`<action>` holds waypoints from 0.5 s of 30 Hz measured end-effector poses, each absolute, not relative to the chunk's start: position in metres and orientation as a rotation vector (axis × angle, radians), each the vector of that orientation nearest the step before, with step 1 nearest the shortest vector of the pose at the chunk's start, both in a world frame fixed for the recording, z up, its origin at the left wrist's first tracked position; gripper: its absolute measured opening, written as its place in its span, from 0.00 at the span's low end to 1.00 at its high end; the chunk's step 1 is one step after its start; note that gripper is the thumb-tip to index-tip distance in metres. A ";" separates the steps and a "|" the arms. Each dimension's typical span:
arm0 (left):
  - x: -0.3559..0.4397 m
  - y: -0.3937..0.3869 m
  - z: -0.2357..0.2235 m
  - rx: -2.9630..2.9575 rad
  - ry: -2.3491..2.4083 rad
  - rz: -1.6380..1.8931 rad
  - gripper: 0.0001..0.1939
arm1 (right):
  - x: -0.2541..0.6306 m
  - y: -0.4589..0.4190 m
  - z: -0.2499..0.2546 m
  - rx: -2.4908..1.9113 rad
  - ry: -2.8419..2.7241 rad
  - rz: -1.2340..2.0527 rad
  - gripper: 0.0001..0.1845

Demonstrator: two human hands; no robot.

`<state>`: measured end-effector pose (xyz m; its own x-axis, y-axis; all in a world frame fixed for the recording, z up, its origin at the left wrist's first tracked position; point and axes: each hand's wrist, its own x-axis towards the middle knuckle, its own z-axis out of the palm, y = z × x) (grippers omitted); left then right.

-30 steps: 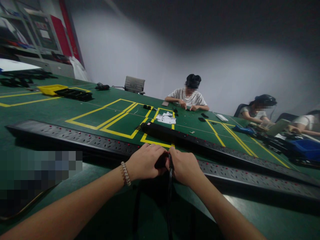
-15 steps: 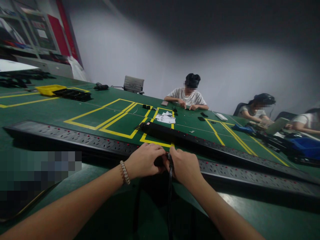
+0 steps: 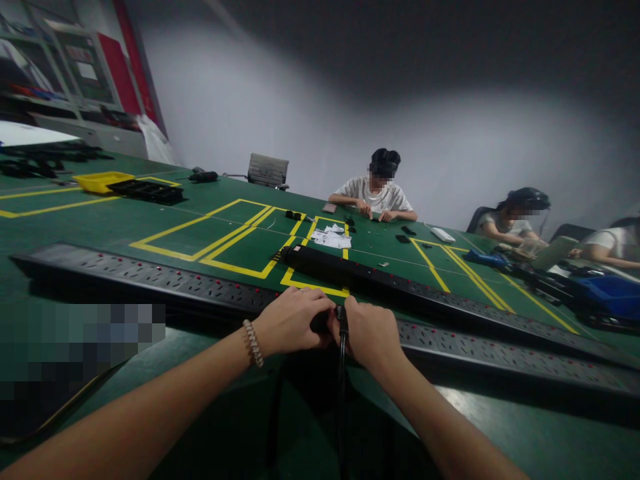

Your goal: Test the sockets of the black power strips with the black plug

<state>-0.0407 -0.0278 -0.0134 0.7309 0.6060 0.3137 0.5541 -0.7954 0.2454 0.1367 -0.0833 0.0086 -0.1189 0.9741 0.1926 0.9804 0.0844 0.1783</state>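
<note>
My left hand (image 3: pixel 293 323), with a bead bracelet on the wrist, and my right hand (image 3: pixel 369 333) meet at the near edge of the green table (image 3: pixel 200 230). Both are closed round a small black part (image 3: pixel 320 323) from which a black cable (image 3: pixel 342 387) hangs straight down between my arms. They rest against a long black power strip (image 3: pixel 150 279) with red switches that runs across the table in front of me. A second long black strip (image 3: pixel 400 280) lies just behind it.
Yellow tape lines mark boxes on the table. A yellow tray (image 3: pixel 103 180) and a black tray (image 3: pixel 147 190) sit far left. White papers (image 3: pixel 333 237) lie mid-table. One person (image 3: pixel 375 193) sits opposite; two more people (image 3: pixel 515 220) work at the right by a blue bin (image 3: pixel 607 293).
My hands have stayed together on the black part, shifting only slightly. The view has moved a little.
</note>
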 end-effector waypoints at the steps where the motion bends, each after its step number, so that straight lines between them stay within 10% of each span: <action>1: -0.041 -0.028 -0.013 2.792 0.943 0.582 0.20 | 0.136 -0.083 0.007 -2.061 -2.292 -0.416 0.17; 15: -0.043 -0.027 -0.019 2.881 0.936 0.576 0.26 | 0.153 -0.086 0.032 -1.913 -2.022 -0.545 0.22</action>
